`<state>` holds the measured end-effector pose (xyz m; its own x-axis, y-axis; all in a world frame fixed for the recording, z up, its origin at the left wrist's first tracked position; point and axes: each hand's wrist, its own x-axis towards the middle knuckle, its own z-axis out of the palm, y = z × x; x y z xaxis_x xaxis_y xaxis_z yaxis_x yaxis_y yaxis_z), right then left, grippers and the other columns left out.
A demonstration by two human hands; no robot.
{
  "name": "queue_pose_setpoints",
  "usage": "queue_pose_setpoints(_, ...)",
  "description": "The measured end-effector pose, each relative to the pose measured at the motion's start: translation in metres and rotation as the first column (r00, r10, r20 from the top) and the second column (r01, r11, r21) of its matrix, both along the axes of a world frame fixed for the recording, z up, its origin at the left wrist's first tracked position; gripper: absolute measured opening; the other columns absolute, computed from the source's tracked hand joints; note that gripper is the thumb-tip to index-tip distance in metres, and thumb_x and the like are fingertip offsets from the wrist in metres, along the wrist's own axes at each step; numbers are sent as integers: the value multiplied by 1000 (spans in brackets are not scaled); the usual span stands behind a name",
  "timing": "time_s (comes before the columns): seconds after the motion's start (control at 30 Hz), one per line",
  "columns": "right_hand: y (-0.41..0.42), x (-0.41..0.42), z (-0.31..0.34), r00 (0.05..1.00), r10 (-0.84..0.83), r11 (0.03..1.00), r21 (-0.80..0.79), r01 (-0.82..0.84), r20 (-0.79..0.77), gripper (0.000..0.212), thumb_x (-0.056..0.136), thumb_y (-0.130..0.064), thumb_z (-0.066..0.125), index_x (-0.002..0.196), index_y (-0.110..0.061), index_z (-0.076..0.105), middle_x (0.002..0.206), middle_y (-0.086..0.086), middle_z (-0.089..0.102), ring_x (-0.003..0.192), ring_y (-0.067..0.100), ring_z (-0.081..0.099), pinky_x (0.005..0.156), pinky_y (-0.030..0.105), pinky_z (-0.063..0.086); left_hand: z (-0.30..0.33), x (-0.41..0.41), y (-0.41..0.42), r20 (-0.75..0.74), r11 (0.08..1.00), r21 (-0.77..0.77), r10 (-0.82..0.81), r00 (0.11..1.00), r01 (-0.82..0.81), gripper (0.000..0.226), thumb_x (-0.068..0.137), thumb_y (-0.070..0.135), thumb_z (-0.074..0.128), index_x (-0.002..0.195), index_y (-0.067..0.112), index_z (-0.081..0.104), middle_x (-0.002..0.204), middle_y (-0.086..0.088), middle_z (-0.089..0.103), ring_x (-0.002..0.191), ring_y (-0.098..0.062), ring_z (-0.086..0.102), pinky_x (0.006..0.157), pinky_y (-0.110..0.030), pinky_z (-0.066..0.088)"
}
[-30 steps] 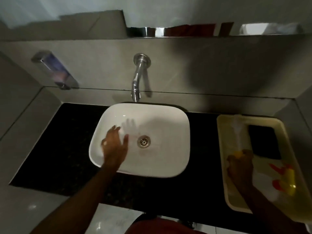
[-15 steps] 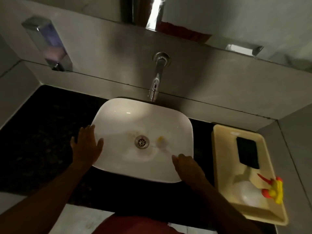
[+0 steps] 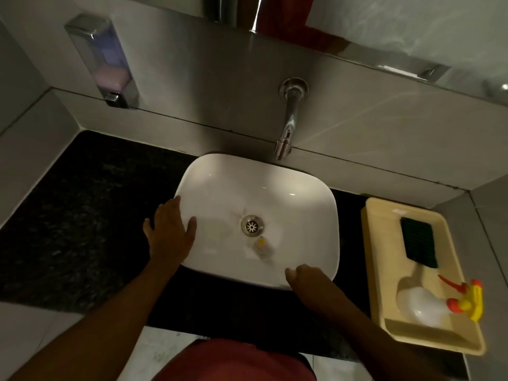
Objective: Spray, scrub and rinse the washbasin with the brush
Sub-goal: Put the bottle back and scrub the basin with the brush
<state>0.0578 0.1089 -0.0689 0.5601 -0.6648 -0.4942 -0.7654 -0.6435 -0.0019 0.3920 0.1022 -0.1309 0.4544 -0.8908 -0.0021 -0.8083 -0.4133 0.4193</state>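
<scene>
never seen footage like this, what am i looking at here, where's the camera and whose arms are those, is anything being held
There is no machine here. The camera is worn on a person's head and looks down, so the two bare arms coming up from the bottom are the wearer's own.

In the middle is a white washbasin on a black countertop, with a wall tap above it and a soap dispenser on the wall to the left.

The left hand lies flat and open on the basin's left rim. The right hand is at the near rim, fingers curled as if round a handle. A blurred pale brush with a yellow spot sits inside the basin near the drain.

To the right, a cream tray holds a dark green scrubbing pad and a spray bottle lying on its side.
</scene>
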Motion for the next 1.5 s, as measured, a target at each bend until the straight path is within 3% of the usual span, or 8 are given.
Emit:
queue_pose_setpoints(0.37,-36,79,-7,982,-76,995,-58,87,172,20,93,-17,56,109,-5,59,87,20,61,70,36,62,54,34,44,-2,-1,-2,15,1000,13,14,1000,-14,69,95,45,51,153,18,25,151,-14,40,141,-31,35,113,-66,19)
queue_pose_setpoints(0.5,-58,90,-20,748,-602,798,233,555,280,39,101,-40,33,94,-9,54,99,20,65,83,35,61,63,34,39,1,-1,0,-9,1000,27,15,1000,-14,68,95,44,52,153,18,26,153,-12,40,141,-30,36,114,-64,18)
queue_pose_setpoints(0.63,-68,89,-17,619,-746,666,276,693,246,52,98,-54,33,97,-8,57,98,18,64,82,32,62,66,37,48,3,-2,0,5,999,26,29,1000,-29,69,94,43,54,153,19,26,151,-12,42,139,-31,38,114,-64,20)
queue_pose_setpoints(0.9,-52,91,-23,809,-528,848,211,486,256,39,99,-44,32,95,-12,54,83,13,57,84,36,61,71,38,49,-1,-1,-1,-16,1000,2,29,999,-29,75,89,41,62,151,20,26,149,-9,44,137,-29,41,114,-64,20)
queue_pose_setpoints(1.07,-77,67,-21,715,-663,749,185,637,222,44,98,-46,31,96,-9,56,87,15,57,94,40,62,76,39,50,0,-2,-2,-18,999,10,31,999,-31,78,87,39,64,152,20,25,149,-9,43,137,-30,40,114,-64,20)
queue_pose_setpoints(1.17,-69,78,-24,813,-539,842,164,513,221,38,99,-43,32,94,-10,51,74,6,51,90,38,62,71,37,46,1,-1,-3,-27,999,10,34,999,-34,78,87,40,64,151,21,25,149,-9,44,136,-30,40,114,-64,19)
queue_pose_setpoints(1.33,-44,66,-18,963,-163,973,197,121,215,21,98,-13,40,113,-2,49,89,27,56,74,39,60,58,41,42,3,-1,-1,-43,1000,11,27,999,-26,77,88,41,61,152,20,23,150,-10,42,138,-30,38,115,-63,17)
queue_pose_setpoints(1.5,-41,14,-12,995,76,996,-47,-73,68,20,86,-10,61,105,-4,61,71,23,59,54,39,60,46,38,48,5,-3,1,-53,1000,7,28,998,-27,78,89,42,59,153,20,21,151,-10,41,139,-30,37,116,-62,15)
